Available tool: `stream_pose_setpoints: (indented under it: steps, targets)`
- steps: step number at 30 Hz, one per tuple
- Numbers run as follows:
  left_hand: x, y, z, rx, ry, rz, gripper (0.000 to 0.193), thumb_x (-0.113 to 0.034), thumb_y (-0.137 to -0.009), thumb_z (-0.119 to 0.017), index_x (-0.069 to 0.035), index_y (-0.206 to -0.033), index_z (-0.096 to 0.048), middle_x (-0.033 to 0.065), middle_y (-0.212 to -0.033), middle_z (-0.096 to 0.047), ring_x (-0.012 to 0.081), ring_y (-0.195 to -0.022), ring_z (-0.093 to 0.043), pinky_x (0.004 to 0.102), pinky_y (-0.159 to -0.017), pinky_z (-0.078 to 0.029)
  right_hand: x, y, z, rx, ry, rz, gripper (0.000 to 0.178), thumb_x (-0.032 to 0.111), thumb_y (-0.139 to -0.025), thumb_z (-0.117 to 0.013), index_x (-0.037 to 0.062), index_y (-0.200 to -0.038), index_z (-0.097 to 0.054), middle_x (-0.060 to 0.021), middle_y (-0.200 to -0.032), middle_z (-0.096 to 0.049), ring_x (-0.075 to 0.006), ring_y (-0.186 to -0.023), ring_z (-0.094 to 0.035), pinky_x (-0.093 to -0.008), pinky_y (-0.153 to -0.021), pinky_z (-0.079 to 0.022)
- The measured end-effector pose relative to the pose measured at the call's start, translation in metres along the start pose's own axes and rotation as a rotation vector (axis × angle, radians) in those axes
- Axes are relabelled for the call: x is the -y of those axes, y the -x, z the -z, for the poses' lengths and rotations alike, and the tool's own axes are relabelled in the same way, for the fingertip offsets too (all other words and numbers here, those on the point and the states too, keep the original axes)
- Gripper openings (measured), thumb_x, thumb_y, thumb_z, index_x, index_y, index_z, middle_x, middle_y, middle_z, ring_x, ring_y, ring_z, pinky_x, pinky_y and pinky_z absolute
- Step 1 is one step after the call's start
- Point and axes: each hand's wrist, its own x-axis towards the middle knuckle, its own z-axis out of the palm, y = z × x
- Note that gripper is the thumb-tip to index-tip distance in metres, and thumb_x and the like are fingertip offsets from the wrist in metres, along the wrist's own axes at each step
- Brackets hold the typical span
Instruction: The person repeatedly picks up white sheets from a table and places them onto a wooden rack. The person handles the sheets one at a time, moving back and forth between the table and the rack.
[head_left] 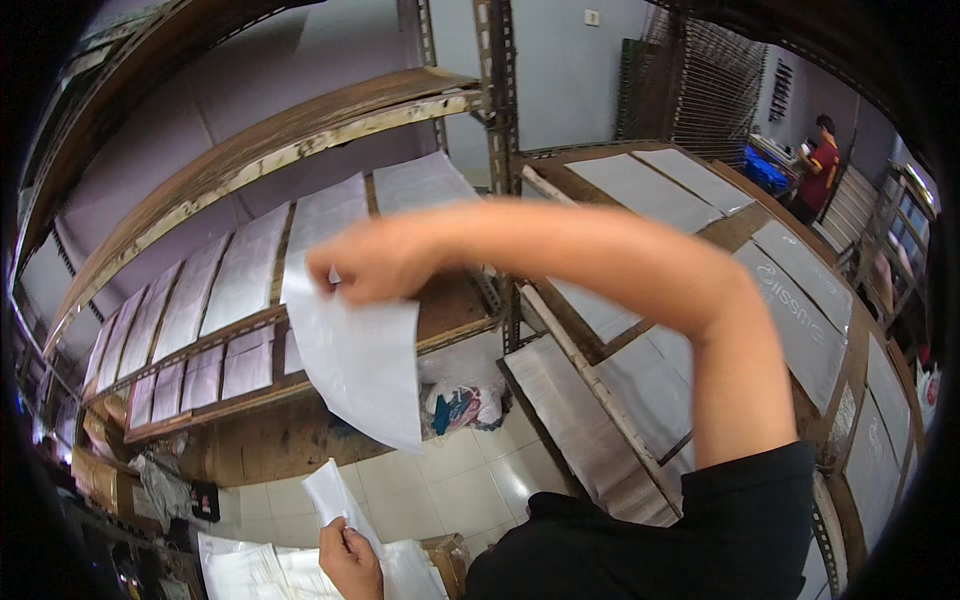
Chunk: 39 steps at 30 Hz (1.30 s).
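My right arm reaches across the racks, and my right hand [378,258], smeared by motion, is closed on the top edge of a white sheet [362,365]. The sheet hangs down in a curve in front of the shelf. Low in the view, my left hand [350,562] grips a folded or rolled bundle of white sheets [335,497] with its fingers wrapped round it. More white sheets [255,570] lie beneath and beside that hand. Past my right hand, several pale sheets [245,265] lie side by side along a wooden shelf.
A slotted metal post [497,110] stands between the shelves. Sheet-covered boards [640,190] spread to the right. An upper wooden shelf [270,145] runs above on the left. Bagged cloth [465,408] and cardboard boxes [105,480] sit low down. A person [820,168] stands far right.
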Motion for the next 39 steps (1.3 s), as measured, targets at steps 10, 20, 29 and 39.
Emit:
stream_pose_setpoints:
  steps: [10,20,29,39]
  targets:
    - [-0.037,-0.010,-0.074,0.180,0.136,-0.101,0.026,-0.007,-0.089,-0.053,0.005,-0.109,-0.065,0.0257,-0.102,-0.066,0.0399,-0.096,-0.064,0.0419,-0.087,-0.050,-0.129,0.320,0.147,-0.697,-0.111,-0.912,0.020,0.019,-0.086,-0.064,0.0082,-0.102,-0.060,0.0013,-0.079,-0.054,-0.0079,-0.063,-0.046,-0.0242,-0.053,-0.038]
    - [-0.062,-0.019,-0.136,0.262,0.263,-0.241,0.017,-0.003,-0.082,-0.058,0.002,-0.096,-0.066,0.0199,-0.083,-0.063,0.0374,-0.073,-0.062,0.0417,-0.067,-0.049,-0.212,0.504,0.078,-1.036,-0.244,-1.421,0.004,0.002,-0.080,-0.063,-0.0018,-0.078,-0.062,-0.0118,-0.066,-0.059,-0.0179,-0.051,-0.054,-0.0317,-0.043,-0.040]
    - [-0.068,-0.007,-0.140,0.344,0.212,-0.262,0.023,-0.008,-0.089,-0.053,0.004,-0.105,-0.064,0.0267,-0.099,-0.065,0.0437,-0.093,-0.062,0.0455,-0.083,-0.050,-0.214,0.513,0.059,-1.077,-0.326,-1.437,0.004,0.000,-0.079,-0.062,-0.0029,-0.077,-0.062,-0.0148,-0.067,-0.060,-0.0196,-0.053,-0.057,-0.0325,-0.045,-0.044]
    - [-0.064,-0.001,-0.136,0.356,0.164,-0.225,0.023,-0.008,-0.089,-0.053,0.005,-0.105,-0.064,0.0278,-0.099,-0.064,0.0450,-0.093,-0.062,0.0464,-0.083,-0.050,-0.224,0.505,0.054,-1.036,-0.366,-1.489,0.007,0.000,-0.080,-0.058,-0.0059,-0.078,-0.060,-0.0151,-0.067,-0.060,-0.0211,-0.053,-0.060,-0.0317,-0.046,-0.048]
